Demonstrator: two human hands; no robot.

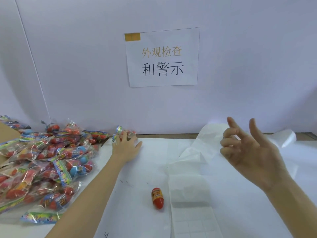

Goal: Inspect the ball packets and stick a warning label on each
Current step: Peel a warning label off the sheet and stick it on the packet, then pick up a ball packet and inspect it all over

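Note:
A heap of clear ball packets (51, 160) with red and blue balls and bright header cards covers the table's left side. One ball packet (123, 132) lies apart by the wall. My left hand (127, 149) reaches over it, fingers curled onto the packet. My right hand (248, 152) is raised above the table on the right, palm turned inward, thumb and one finger extended, the others loosely curled, holding nothing I can see. A long white strip of label backing paper (188, 189) runs across the table below it.
A loose red capsule-shaped ball (157, 198) with an orange band lies on the white paper table cover near the middle front. A paper sign (163, 57) hangs on the wall ahead. Brown cardboard (7, 133) shows at the far left behind the heap.

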